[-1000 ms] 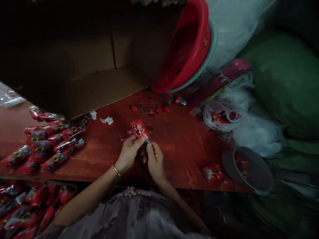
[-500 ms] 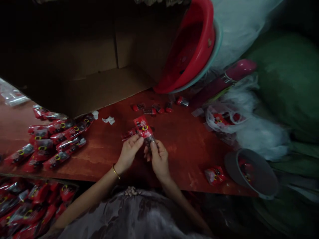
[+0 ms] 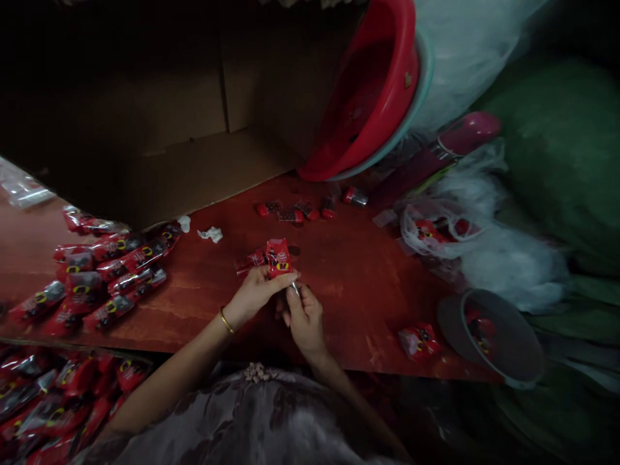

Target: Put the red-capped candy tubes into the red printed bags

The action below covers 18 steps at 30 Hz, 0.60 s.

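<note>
Far left from where I'm standing: clear plastic (image 3: 26, 190) is lying at the left edge, a heap of red packages (image 3: 53, 400) is filling the lower left corner, and a pile of similar packages (image 3: 104, 271) is sitting above it on the red table (image 3: 353, 284). Cardboard box (image 3: 208, 155) is taking up the upper left. White scraps (image 3: 210, 234) are lying left of centre. Left hand (image 3: 254, 294), gold bracelet (image 3: 226, 320) at the wrist, is gripping the red packet (image 3: 278, 256) near the middle of the frame, thumb across it. Small red-ended pieces (image 3: 290, 215) are lying above. Right hand (image 3: 304, 318) is pinching the packet's lower end. Red basin (image 3: 404, 84) is leaning, upper right of centre; pink flask (image 3: 469, 129) is lying beside it. Lower right, a loose package (image 3: 419, 341) is resting near a grey tub (image 3: 504, 336) that's holding red items.
</note>
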Available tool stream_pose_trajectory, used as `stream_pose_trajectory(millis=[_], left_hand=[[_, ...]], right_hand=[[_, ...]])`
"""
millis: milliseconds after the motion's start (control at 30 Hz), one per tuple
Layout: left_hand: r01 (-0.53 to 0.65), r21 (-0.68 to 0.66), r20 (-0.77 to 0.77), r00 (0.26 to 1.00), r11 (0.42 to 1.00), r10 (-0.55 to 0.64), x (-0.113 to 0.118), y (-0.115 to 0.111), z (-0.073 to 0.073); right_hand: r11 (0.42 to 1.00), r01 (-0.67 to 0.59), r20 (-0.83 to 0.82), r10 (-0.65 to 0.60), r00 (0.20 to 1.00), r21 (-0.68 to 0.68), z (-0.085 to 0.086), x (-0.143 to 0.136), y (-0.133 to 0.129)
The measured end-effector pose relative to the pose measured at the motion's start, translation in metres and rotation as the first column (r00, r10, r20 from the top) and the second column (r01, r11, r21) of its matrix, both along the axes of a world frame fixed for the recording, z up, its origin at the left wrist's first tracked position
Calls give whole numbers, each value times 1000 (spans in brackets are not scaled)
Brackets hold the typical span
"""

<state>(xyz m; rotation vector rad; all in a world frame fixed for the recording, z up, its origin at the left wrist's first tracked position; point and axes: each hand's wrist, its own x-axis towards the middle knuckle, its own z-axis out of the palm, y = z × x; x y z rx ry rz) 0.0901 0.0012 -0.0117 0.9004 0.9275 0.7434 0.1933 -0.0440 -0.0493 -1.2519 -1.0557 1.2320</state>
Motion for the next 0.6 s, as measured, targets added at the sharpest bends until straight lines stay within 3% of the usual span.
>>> stream_pose_trajectory(millis=[100, 300, 500, 600], left_hand=[[-70, 27, 2, 998, 997, 70, 3, -7, -4], [-249, 68, 113, 964, 966, 240, 1, -4, -8], [-250, 15, 60, 967, 968, 249, 8, -9, -11], [-293, 39, 22, 956, 955, 292, 7, -11, -8]], right_hand=[[1000, 21, -75, -23, 997, -22, -1, 1, 2], [1000, 1, 22, -1, 1000, 10, 6, 4, 9], [995, 93, 119, -96, 988, 28, 7, -2, 10], [997, 57, 128, -63, 990, 45, 7, -2, 11]])
